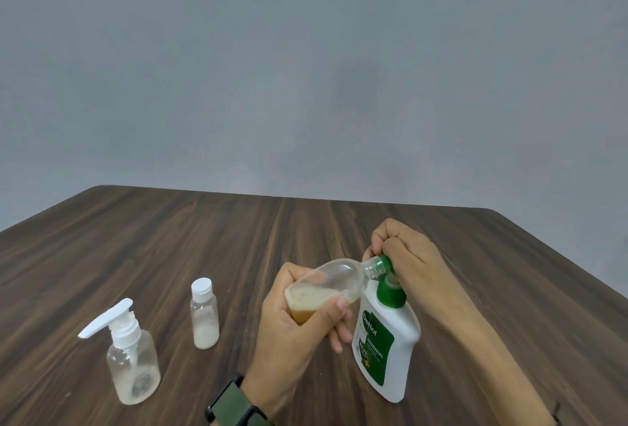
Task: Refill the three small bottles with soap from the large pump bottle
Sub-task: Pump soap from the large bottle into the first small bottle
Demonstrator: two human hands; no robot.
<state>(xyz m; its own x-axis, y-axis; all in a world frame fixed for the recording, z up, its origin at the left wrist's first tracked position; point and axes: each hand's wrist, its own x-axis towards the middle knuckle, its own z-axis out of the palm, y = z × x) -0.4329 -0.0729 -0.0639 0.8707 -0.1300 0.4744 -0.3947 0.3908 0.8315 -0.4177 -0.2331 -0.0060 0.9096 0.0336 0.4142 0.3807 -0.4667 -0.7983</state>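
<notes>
- Left hand point(299, 320): palm turned toward the camera, fingers wrapped around the base of a small open bottle point(331, 286), thumb point(328, 315) laid across its near side. Forearm enters from the bottom edge; a watch with a green strap point(234, 405) sits on the wrist.
- Small open bottle: clear, uncapped, held above the table and tilted, its threaded neck raised to the right and set against the green pump head point(387, 264) of the large bottle. Amber liquid topped with pale foam lies in the lower, held end.
- Right hand point(404, 255): curled into a loose fist over the pump head, knuckles up, fingers closed down on it. Forearm runs diagonally to the lower right corner.
- Large pump bottle point(387, 347): white body, green label and collar, standing on the wooden table point(170, 249), just right of the left hand.
- Small capped bottle point(204, 315): upright, white screw cap, pale residue at the bottom, left of the left hand.
- Small pump bottle point(132, 361): clear, white pump, upright, farthest left and nearer the camera.
</notes>
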